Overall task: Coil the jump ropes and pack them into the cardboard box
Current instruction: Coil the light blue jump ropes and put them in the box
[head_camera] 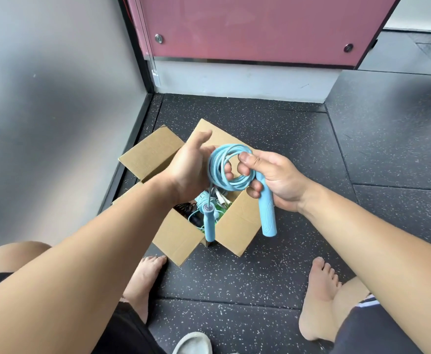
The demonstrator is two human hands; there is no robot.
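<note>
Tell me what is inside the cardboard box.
Tangled cords lie in the cardboard box: teal cord, green cord, a black piece. The left hand, the blue jump rope and its dangling handle cover the rest.

No writing, brand, number or sign can be read anywhere in view. The cardboard box [237, 226] shows only plain brown flaps and walls. The blue jump rope [213, 164] has a ribbed pattern on its handles and no lettering.
</note>
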